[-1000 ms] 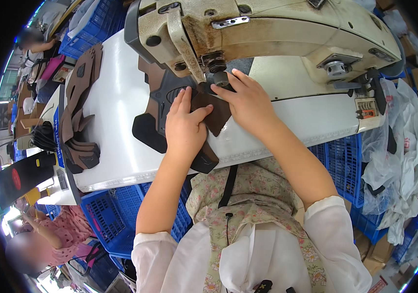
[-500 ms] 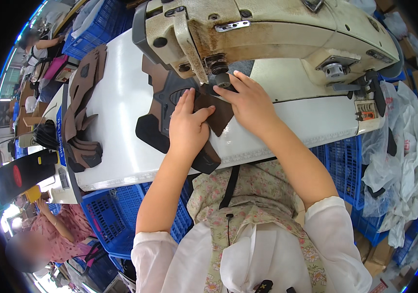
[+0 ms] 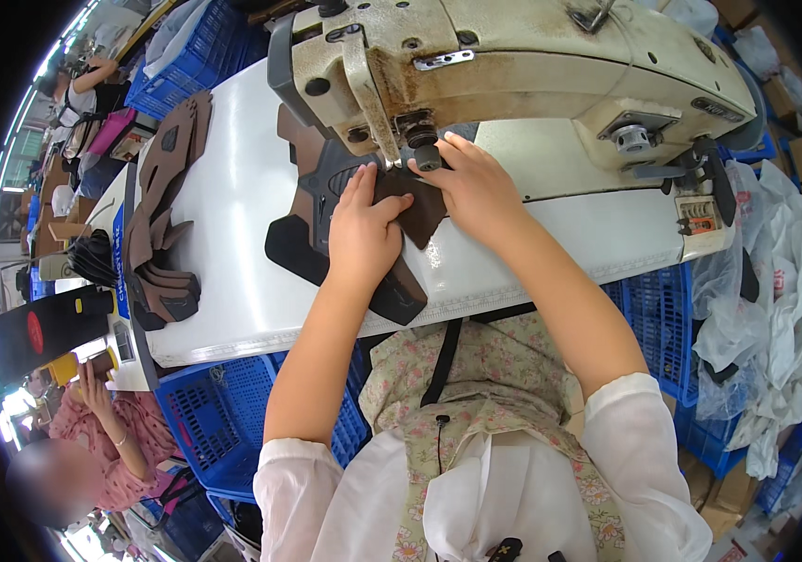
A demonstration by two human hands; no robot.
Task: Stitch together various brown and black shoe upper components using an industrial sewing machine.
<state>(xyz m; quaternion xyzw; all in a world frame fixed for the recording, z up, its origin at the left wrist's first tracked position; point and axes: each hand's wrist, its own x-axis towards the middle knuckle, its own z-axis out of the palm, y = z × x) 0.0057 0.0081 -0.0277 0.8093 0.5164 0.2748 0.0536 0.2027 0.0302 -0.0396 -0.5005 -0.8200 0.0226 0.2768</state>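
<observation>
Both my hands rest on a brown and black shoe-upper-like piece under the head of a beige sewing machine. My left hand lies flat on it, fingers stretched toward the needle area and thumb out to the side over a brown flap. To the right, my right hand has its fingers stretched and apart, close beside the dark round roller and touching the flap's upper edge. The needle point and the part of the piece beneath my fingertips are hidden.
A row of overlapping brown pieces lies along the left of the white table. Blue crates stand below its front edge. Plastic bags hang at the right. A co-worker in pink sits at lower left.
The brown flap has shifted slightly away from me, toward the machine head, with my hands still on it. The co-worker at lower left has raised a hand.
</observation>
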